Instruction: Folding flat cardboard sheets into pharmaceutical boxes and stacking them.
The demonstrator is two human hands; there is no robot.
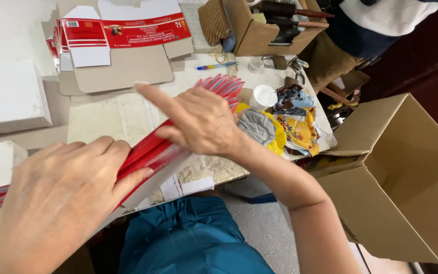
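Nearest the camera, the left hand [59,203] lies palm-down with fingers closed over the near end of a stack of flattened red cartons [148,155], pinning it at the tabletop [107,119] edge above the person's teal lap. Just beyond, the right hand [198,119] rests flat on the middle of the same stack, fingers spread wide and index finger extended, pressing rather than gripping; the far ends of the cartons fan out past the fingertips. Judgement: the step in hand looks like squaring and bunching the flat cartons into one even bundle. The next move would call for steady pressure from the left hand while the right evens the fanned far ends, or the stack may slip apart. Right of the hands lies a heap of coloured rags [290,122] with a white cap beside it. Further right, off the tabletop, stands an open brown cardboard box [406,177]. Farther back lie unfolded printed carton blanks [122,45]; a small box of brushes [275,25] stands at the far edge.
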